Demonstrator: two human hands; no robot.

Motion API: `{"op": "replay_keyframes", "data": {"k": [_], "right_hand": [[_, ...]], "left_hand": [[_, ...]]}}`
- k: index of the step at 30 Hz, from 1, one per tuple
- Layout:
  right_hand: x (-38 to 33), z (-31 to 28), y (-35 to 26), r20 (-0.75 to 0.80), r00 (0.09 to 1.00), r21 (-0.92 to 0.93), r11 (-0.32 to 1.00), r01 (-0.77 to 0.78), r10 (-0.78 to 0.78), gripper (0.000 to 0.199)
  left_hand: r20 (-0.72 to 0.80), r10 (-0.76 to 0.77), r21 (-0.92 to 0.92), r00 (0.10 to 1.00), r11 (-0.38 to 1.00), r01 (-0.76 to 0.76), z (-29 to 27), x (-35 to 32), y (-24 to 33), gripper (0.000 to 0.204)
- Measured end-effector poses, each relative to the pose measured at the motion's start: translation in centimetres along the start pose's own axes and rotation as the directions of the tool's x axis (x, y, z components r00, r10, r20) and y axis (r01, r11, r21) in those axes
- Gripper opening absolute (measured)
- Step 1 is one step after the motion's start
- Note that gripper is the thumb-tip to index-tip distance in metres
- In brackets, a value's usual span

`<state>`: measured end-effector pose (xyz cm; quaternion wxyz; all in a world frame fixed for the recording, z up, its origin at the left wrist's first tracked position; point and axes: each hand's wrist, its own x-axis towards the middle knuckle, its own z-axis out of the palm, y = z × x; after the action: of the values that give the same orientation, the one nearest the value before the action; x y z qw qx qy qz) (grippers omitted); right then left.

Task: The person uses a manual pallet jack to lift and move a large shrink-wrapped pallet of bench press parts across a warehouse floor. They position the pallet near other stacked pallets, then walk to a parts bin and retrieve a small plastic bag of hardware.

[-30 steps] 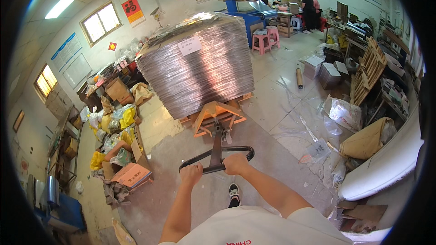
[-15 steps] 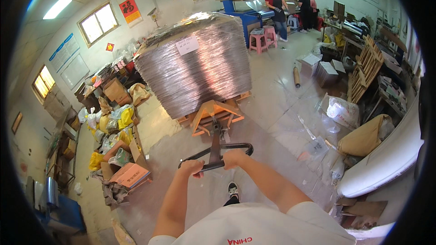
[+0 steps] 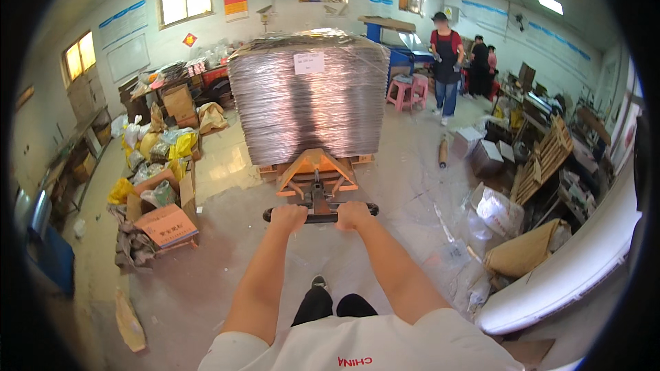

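Both my arms reach straight forward to the black loop handle (image 3: 321,219) of a hand pallet truck. My left hand (image 3: 289,217) is wrapped round the handle's left part, and my right hand (image 3: 353,214) grips it right of the middle. Beyond the handle, the truck's orange frame (image 3: 315,163) stands at a wooden pallet (image 3: 362,159), its forks hidden underneath. On the pallet rises a tall stack of flat sheets (image 3: 347,106) bound in shiny clear film, with a white paper label (image 3: 309,63) near its top.
Cartons (image 3: 165,225) and yellow bags (image 3: 182,144) line the left side. On the right lie a brown sack (image 3: 526,251), a wooden pallet on edge (image 3: 545,158) and a roll (image 3: 443,154) on the floor. A person in an apron (image 3: 447,62) is near pink stools (image 3: 410,93).
My view has levelled and turned, so the stack now stands straighter. The handle sits more squarely before me, both hands still on it. The person in the apron has stepped nearer, away from the blue machine.
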<state>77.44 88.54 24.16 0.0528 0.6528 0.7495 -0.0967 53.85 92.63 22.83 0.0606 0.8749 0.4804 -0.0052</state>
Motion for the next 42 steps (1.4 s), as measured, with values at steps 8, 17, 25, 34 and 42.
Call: {"op": "replay_keyframes", "data": {"k": [8,17,25,34,42], "right_hand": [[-4.2,10.0,-2.1,-0.103,0.994,-0.051,0.998,-0.038,0.033,0.043],[-11.3,18.0,-0.6,-0.141,0.990,-0.133,0.991,-0.025,0.006,0.038],[-15.8,21.2,3.4,-0.113,0.993,-0.128,0.992,0.008,-0.023,0.036],[-16.5,20.0,7.4,-0.038,0.999,-0.081,0.997,0.015,-0.018,0.040],[-13.6,14.6,9.0,0.028,0.999,-0.082,0.996,0.034,-0.032,0.034]], "left_hand": [[-0.297,-0.018,0.088,0.955,0.995,0.046,9.1,-7.2,1.9,0.020],[-0.349,-0.038,0.034,0.937,0.998,0.053,18.9,-11.3,7.5,0.031],[-0.260,-0.144,-0.041,0.955,0.990,0.138,22.2,-12.7,14.4,0.037],[-0.106,-0.224,-0.110,0.969,0.971,0.213,21.1,-10.9,17.7,0.036],[0.003,-0.197,-0.072,0.980,0.978,0.197,15.2,-8.5,17.7,0.034]]}}
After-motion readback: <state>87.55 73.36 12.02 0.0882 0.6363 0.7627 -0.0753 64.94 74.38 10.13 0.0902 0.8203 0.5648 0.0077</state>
